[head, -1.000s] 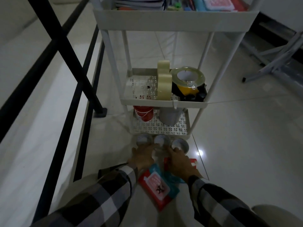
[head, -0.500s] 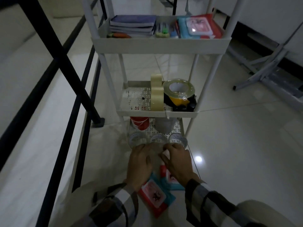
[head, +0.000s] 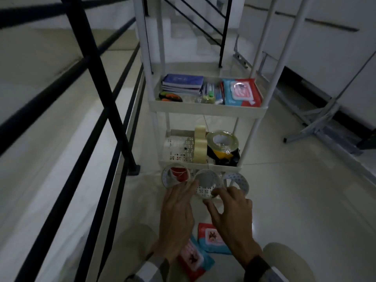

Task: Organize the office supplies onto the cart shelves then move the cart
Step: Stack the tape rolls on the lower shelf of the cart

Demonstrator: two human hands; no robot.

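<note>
I hold three clear tape rolls (head: 207, 185) in a row between my left hand (head: 176, 218) and right hand (head: 232, 216), fingers curled onto them, just in front of the white cart (head: 205, 110), level with its lower shelves. On the cart's middle shelf stand more tape rolls (head: 220, 142). Two red wipe packs (head: 211, 239) lie on the floor before the cart, under my wrists.

The floor (head: 284, 200) carries the white cart (head: 205, 110) and two wipe packs (head: 211, 239).
</note>
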